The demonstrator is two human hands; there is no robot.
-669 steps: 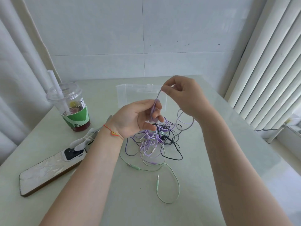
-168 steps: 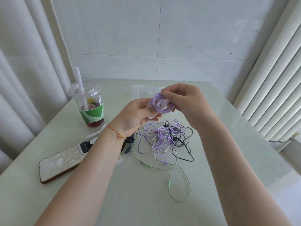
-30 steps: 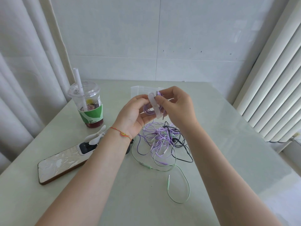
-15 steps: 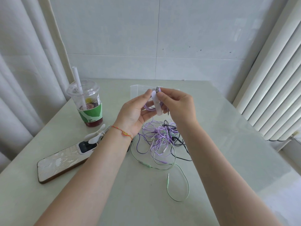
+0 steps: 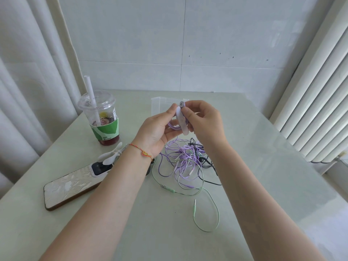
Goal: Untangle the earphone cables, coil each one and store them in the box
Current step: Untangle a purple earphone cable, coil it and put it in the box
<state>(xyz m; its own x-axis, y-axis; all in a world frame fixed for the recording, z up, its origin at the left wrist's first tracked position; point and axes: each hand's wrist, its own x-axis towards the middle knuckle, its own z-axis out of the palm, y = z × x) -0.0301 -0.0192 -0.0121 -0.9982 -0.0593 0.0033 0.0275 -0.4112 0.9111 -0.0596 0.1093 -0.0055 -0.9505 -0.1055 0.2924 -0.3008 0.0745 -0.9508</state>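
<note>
My left hand (image 5: 157, 131) and my right hand (image 5: 203, 120) hold a coiled purple earphone cable (image 5: 173, 126) above the table. A white strap (image 5: 181, 122) runs around the coil, and both hands pinch its top end beside a small round snap. Below them lies a tangle of earphone cables (image 5: 185, 161) in purple, black and pale green, with a green plug (image 5: 194, 208) lying loose nearer to me. The clear plastic box (image 5: 160, 106) stands behind my hands, mostly hidden by them.
A lidded drink cup with a straw (image 5: 102, 119) stands at the left. A phone (image 5: 71, 187) lies face down at the left front, with several white straps (image 5: 113, 154) beside it. Curtains hang left, a radiator stands right.
Both hands lifted the coil slightly. The strap was wrapped around the coil and its end brought up to the snap at the top.
</note>
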